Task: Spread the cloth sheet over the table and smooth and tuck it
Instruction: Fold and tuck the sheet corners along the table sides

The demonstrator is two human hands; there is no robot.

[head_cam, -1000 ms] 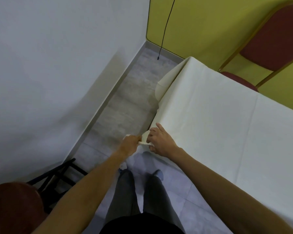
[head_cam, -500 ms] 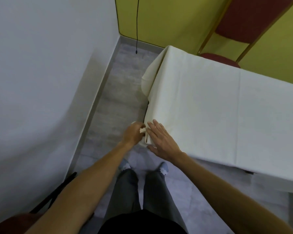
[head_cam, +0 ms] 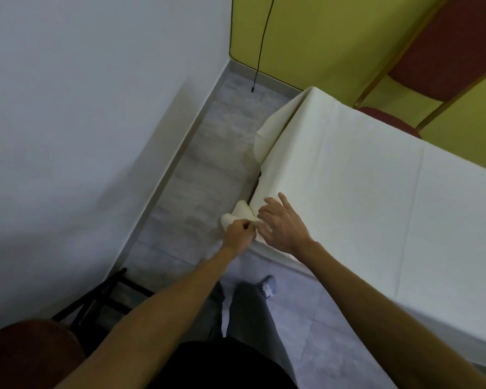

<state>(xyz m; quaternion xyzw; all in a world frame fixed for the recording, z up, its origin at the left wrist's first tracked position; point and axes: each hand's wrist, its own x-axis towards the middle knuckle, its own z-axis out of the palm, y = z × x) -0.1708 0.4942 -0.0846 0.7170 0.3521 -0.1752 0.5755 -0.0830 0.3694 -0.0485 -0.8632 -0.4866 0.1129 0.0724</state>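
Cloth [head_cam: 362, 192] covers the table, which is hidden under it. At the table's near corner, left hand [head_cam: 237, 234] pinches the loose flap [head_cam: 236, 214] just off it. Right hand [head_cam: 281, 226] lies flat on top, fingers spread. Flap hangs outboard of the corner, so the tuck is likely the left hand's.

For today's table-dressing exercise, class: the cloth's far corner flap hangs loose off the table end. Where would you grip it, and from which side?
Probably pinch the far corner flap at its curled free edge, coming in from the floor strip beside the white wall. The flap flares outward off the table's short end, so its edge is exposed there. The top offers only flat cloth sheet.
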